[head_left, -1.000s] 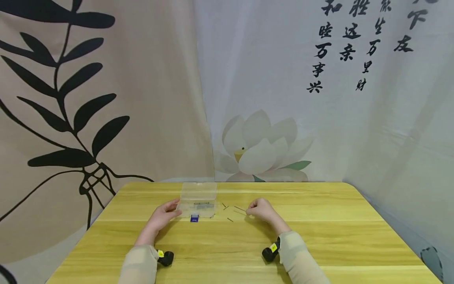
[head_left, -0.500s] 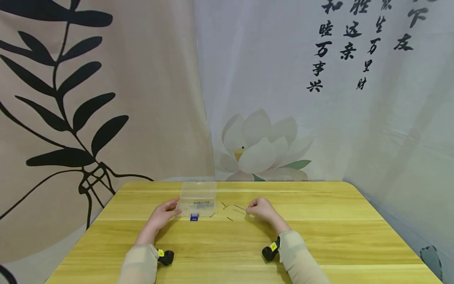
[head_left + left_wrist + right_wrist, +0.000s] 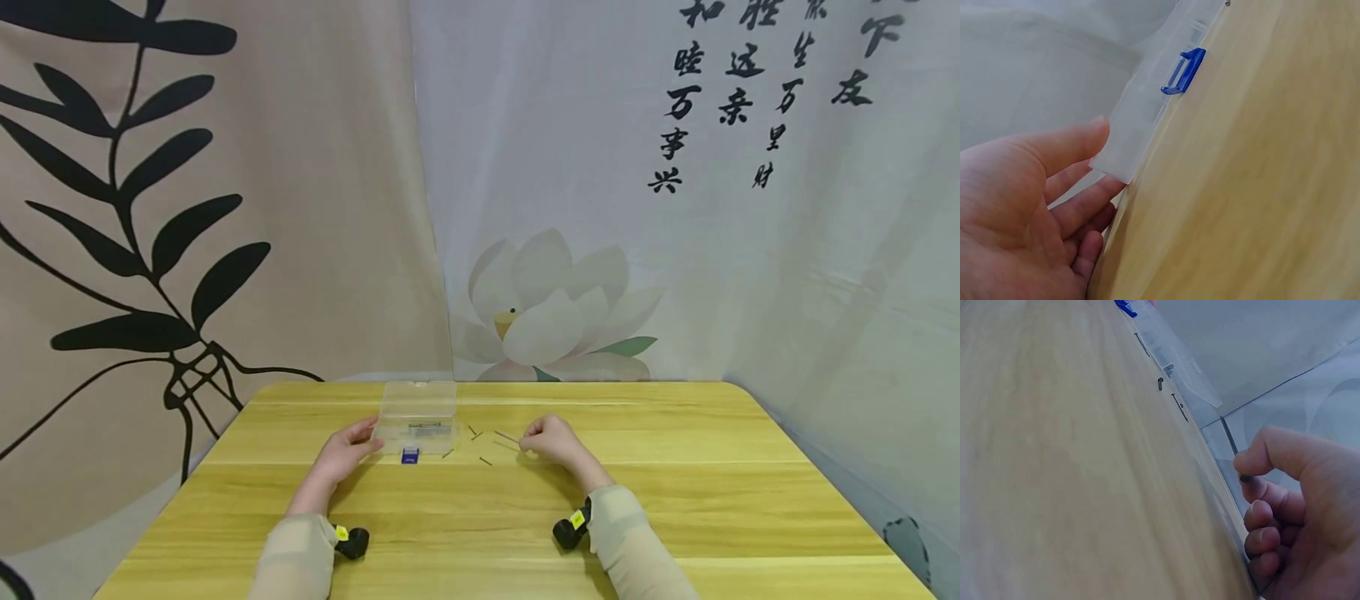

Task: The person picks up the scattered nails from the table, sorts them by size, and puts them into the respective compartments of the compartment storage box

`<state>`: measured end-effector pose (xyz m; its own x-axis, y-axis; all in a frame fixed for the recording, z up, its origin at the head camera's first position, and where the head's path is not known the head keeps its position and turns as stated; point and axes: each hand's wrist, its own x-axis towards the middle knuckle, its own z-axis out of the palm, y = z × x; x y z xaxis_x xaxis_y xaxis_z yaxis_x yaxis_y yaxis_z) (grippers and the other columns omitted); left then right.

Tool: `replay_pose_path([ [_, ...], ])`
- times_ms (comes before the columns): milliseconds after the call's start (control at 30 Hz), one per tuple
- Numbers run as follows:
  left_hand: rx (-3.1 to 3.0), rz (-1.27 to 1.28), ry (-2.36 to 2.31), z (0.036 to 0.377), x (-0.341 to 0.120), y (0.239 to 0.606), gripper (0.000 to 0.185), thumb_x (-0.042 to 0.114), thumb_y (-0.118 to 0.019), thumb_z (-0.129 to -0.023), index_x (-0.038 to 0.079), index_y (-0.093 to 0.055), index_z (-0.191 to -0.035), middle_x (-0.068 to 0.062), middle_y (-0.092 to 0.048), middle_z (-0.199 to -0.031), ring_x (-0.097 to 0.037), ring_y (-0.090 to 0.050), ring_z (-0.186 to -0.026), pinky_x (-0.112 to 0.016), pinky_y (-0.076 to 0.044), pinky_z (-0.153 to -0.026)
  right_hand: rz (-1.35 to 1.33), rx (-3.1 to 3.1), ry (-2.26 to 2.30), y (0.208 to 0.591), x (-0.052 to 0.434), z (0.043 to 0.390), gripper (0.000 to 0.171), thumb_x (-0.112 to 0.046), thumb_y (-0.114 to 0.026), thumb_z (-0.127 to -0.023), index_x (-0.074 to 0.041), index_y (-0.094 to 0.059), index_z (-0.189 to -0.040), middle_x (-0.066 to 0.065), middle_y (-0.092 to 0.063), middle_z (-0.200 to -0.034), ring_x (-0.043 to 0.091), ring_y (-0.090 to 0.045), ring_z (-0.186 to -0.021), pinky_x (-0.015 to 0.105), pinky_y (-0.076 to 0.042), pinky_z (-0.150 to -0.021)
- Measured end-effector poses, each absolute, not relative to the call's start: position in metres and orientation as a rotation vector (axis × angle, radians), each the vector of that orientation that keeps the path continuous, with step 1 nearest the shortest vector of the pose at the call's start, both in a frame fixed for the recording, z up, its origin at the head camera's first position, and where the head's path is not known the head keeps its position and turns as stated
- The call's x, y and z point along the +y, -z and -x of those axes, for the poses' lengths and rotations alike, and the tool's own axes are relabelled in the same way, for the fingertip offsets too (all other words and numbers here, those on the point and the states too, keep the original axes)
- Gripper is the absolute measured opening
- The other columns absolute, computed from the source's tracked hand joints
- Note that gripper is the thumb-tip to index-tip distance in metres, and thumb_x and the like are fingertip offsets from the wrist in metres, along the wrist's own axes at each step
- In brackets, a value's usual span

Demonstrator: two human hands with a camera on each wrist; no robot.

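Note:
My left hand [image 3: 347, 454] holds the left side of a clear plastic box [image 3: 386, 448], whose lid [image 3: 418, 398] stands raised at the back. In the left wrist view the thumb lies against the box's corner, with the fingers behind and below it. A blue latch [image 3: 1187, 70] hangs from the front wall. Inside the box lie some thin dark nails [image 3: 425, 426]. To the right, my right hand [image 3: 555, 443] pinches a long thin nail [image 3: 506, 437] between thumb and forefinger, its free end pointing left toward the box. Its head [image 3: 1245, 479] shows beside the thumb.
Several short nails lie on the wooden table [image 3: 465, 533] between box and right hand: one nail [image 3: 486, 461] nearer the front, another nail [image 3: 447, 454] by the box's front right corner, a pair farther back. A printed curtain [image 3: 337, 208] hangs behind the table's far edge.
Both hands stay in place with the box and the long nail. The head view has shifted very slightly.

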<state>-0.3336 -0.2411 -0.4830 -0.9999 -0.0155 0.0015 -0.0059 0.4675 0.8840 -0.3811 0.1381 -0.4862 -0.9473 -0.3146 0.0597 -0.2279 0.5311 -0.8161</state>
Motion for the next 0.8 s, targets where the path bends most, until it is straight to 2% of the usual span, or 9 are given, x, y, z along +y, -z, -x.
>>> replay_pose_path([
  [467,-2.652,-0.033,1.603,0.3337,-0.2387,0.4834,0.055,0.017,-0.061,-0.096,0.001,-0.042,-0.146,-0.03,-0.044,-0.14,-0.044,-0.041,-0.129,-0.055,-0.033,-0.105,0.452,2.685,1.446,0.4817,0.1365,0.3764,0.019,-0.009,-0.066,-0.083,-0.009,-0.059,-0.065,-0.001,-0.053,-0.059,0.012,-0.036,-0.05,0.026,-0.033,-0.05],
  [633,-2.659,-0.044,1.603,0.3337,-0.2388,0.4838,0.055,0.017,-0.061,-0.097,0.002,-0.041,-0.146,-0.03,-0.044,-0.14,-0.044,-0.041,-0.129,-0.056,-0.033,-0.105,0.442,2.701,1.445,0.4806,0.1367,0.3766,0.014,-0.01,-0.066,-0.082,-0.008,-0.065,-0.069,0.001,-0.061,-0.067,0.012,-0.046,-0.056,0.026,-0.04,-0.055],
  [800,-2.658,-0.041,1.596,0.3331,-0.2395,0.484,0.055,0.016,-0.06,-0.097,0.002,-0.041,-0.146,-0.03,-0.044,-0.14,-0.045,-0.041,-0.129,-0.056,-0.033,-0.105,0.427,2.697,1.469,0.4785,0.1369,0.3774,0.01,-0.01,-0.067,-0.082,-0.006,-0.066,-0.073,0.001,-0.062,-0.072,0.014,-0.05,-0.061,0.027,-0.044,-0.059],
])
